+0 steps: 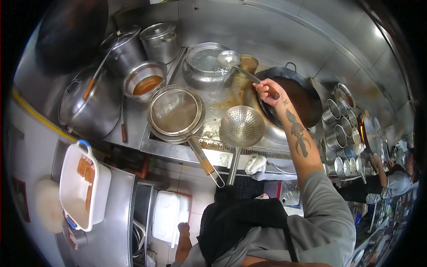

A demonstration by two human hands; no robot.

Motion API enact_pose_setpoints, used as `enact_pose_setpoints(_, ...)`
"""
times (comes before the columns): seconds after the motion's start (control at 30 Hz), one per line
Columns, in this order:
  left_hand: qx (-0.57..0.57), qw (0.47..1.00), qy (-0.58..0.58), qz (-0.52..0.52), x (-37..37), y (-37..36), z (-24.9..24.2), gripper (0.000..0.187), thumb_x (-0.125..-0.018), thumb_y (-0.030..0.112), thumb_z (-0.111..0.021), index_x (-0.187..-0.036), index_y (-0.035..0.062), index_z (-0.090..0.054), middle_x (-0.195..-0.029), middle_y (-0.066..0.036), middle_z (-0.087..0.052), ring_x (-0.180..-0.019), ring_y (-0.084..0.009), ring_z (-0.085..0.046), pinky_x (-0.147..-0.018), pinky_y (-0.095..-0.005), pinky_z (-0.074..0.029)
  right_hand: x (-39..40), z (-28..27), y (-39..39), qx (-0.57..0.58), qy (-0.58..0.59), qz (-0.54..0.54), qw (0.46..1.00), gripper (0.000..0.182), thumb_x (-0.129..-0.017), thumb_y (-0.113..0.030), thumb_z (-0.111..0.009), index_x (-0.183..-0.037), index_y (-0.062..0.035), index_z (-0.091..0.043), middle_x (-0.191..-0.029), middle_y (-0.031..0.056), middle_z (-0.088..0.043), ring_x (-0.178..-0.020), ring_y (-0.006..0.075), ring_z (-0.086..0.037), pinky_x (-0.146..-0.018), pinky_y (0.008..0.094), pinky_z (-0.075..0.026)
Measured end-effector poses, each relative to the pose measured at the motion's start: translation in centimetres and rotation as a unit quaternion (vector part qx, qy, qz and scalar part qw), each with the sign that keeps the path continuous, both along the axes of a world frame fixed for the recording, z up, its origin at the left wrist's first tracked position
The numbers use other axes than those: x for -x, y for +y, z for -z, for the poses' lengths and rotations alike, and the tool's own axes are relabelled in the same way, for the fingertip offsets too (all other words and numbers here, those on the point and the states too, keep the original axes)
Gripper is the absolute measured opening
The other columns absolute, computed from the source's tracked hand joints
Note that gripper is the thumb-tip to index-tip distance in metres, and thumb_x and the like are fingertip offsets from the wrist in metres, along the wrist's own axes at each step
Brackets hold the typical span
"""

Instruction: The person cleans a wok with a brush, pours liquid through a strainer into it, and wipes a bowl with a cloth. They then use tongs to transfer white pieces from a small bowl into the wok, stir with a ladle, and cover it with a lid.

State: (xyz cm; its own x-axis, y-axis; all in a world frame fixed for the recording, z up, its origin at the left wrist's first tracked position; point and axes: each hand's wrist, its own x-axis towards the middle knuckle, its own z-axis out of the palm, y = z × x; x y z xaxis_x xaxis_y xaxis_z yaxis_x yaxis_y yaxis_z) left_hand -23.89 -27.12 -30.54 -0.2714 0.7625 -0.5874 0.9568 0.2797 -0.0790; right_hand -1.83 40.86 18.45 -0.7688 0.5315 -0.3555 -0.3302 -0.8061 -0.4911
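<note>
My right hand [269, 92] is closed around the handle of a metal ladle [228, 59]. The ladle's bowl is tilted over the right side of a round metal pot [195, 74] with clear liquid in it. Just below this hand sits a wok [312, 91] with a brown surface inside. Low beside my body hangs my left hand [183, 228], away from the cookware; its fingers do not show clearly. Nearer to me, a perforated metal strainer ladle [242, 125] and a fine-mesh sieve [175, 109] with a wooden handle rest on the stove.
On the left are a bowl of brown liquid [146, 73], lidded pots [159, 42] and a large lid [84, 104]. A white tub [100, 196] holds brown blocks. Metal cups [333, 109] line the right side. Farther right, another person [393, 182] works. A white cloth [255, 164] lies at the front edge.
</note>
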Motion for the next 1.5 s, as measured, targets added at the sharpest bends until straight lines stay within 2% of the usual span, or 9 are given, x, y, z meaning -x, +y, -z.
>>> enact_pose_setpoints(0.2, 0.029, 0.999, -0.011, 0.042, 0.7, 3.2, -2.2, 0.016, -0.08, 0.016, -0.053, -0.072, 0.018, -0.067, -0.073, -0.002, -0.067, -0.077, -0.018, -0.064, -0.067, -0.0331, -0.049, -4.5, 0.1, -0.7, -0.053, -0.121, 0.007, 0.991, 0.019, -0.083, -0.011, -0.046, -0.099, 0.0002, -0.045, -0.071, 0.0007, -0.052, -0.048, 0.0075, -0.047, -0.039, 0.0222, -0.037)
enact_pose_setpoints(0.3, -0.034, 0.996, 0.047, 0.061, 0.7, 2.9, -0.1, 0.006, -0.063, 0.021, -0.07, -0.068, 0.0215, -0.068, -0.068, 0.0, -0.063, -0.07, -0.0189, -0.065, -0.058, -0.0333, -0.048, -6.2, 1.0, -0.9, -0.073, -0.173, -0.004, 0.982, 0.017, -0.083, -0.01, -0.047, -0.097, -0.0011, -0.045, -0.07, 0.0011, -0.051, -0.048, 0.0081, -0.047, -0.039, 0.0233, -0.036)
enact_pose_setpoints(0.43, 0.037, 0.996, 0.006, 0.081, 1.0, 4.0, -1.1, 0.005, -0.071, 0.019, -0.063, -0.073, 0.0195, -0.068, -0.074, -0.001, -0.066, -0.076, -0.0185, -0.065, -0.063, -0.0332, -0.048, -6.6, -0.2, -3.5, -0.176, -0.305, 0.045, 0.935, 0.006, -0.079, -0.004, -0.052, -0.075, -0.0033, -0.05, -0.063, 0.0049, -0.053, -0.045, 0.012, -0.048, -0.037, 0.0269, -0.038)
enact_pose_setpoints(0.73, 0.091, 0.995, -0.024, 0.025, -0.3, 5.4, -3.9, 0.017, -0.083, 0.018, -0.052, -0.082, 0.0151, -0.069, -0.083, -0.004, -0.068, -0.084, -0.0188, -0.065, -0.072, -0.0334, -0.049, -4.5, -0.1, -3.0, -0.421, -0.504, 0.06, 0.752, 0.008, -0.075, -0.008, -0.055, -0.076, 0.0004, -0.056, -0.057, 0.0069, -0.053, -0.044, 0.0155, -0.05, -0.037, 0.0297, -0.037)
enact_pose_setpoints(1.0, 0.023, 0.998, 0.0, -0.064, -2.0, 0.8, 2.0, 0.014, -0.079, 0.018, -0.056, -0.075, 0.0172, -0.07, -0.079, -0.002, -0.068, -0.082, -0.0185, -0.066, -0.066, -0.0339, -0.05, 5.1, -0.6, -1.4, -0.465, -0.49, 0.071, 0.734, 0.013, -0.075, -0.009, -0.052, -0.066, 0.0, -0.054, -0.05, 0.0086, -0.051, -0.029, 0.014, -0.04, -0.028, 0.0299, -0.028)
enact_pose_setpoints(1.2, 0.061, 0.998, -0.002, -0.034, -2.9, -1.4, -4.4, 0.01, -0.075, 0.016, -0.062, -0.076, 0.0212, -0.07, -0.081, 0.002, -0.068, -0.084, -0.0157, -0.066, -0.065, -0.031, -0.051, 11.3, 4.7, 2.5, -0.48, -0.521, 0.043, 0.704, 0.022, -0.076, -0.015, -0.06, -0.068, 0.0051, -0.06, -0.054, 0.0129, -0.057, -0.044, 0.0213, -0.055, -0.039, 0.0372, -0.039)
enact_pose_setpoints(1.33, 0.099, 0.994, 0.042, -0.023, -4.0, -4.0, -1.7, 0.009, -0.074, 0.017, -0.063, -0.078, 0.0206, -0.07, -0.084, 0.001, -0.069, -0.084, -0.016, -0.066, -0.064, -0.0319, -0.052, 15.1, 6.1, 4.2, -0.29, -0.461, -0.015, 0.839, 0.016, -0.076, -0.012, -0.052, -0.062, -0.0037, -0.051, -0.051, 0.0067, -0.051, -0.039, 0.0172, -0.046, -0.036, 0.0289, -0.037)
enact_pose_setpoints(1.37, 0.107, 0.993, 0.029, -0.039, -4.0, -4.1, -1.8, 0.009, -0.074, 0.017, -0.063, -0.078, 0.0208, -0.07, -0.084, 0.001, -0.069, -0.084, -0.0161, -0.067, -0.064, -0.0321, -0.052, 15.1, 5.5, 4.2, -0.178, -0.32, -0.028, 0.93, 0.014, -0.078, -0.009, -0.05, -0.065, -0.0071, -0.047, -0.054, 0.0035, -0.049, -0.043, 0.0137, -0.047, -0.038, 0.0264, -0.037)
enact_pose_setpoints(1.5, 0.127, 0.989, -0.023, -0.069, -3.3, -2.7, -6.1, 0.011, -0.077, 0.017, -0.06, -0.076, 0.0216, -0.07, -0.08, 0.001, -0.069, -0.082, -0.0166, -0.067, -0.065, -0.0326, -0.052, 14.6, 3.8, 4.9, 0.026, -0.064, 0.001, 0.998, 0.01, -0.08, -0.007, -0.049, -0.072, -0.0075, -0.043, -0.064, 0.0007, -0.049, -0.052, 0.0104, -0.05, -0.044, 0.0241, -0.038)
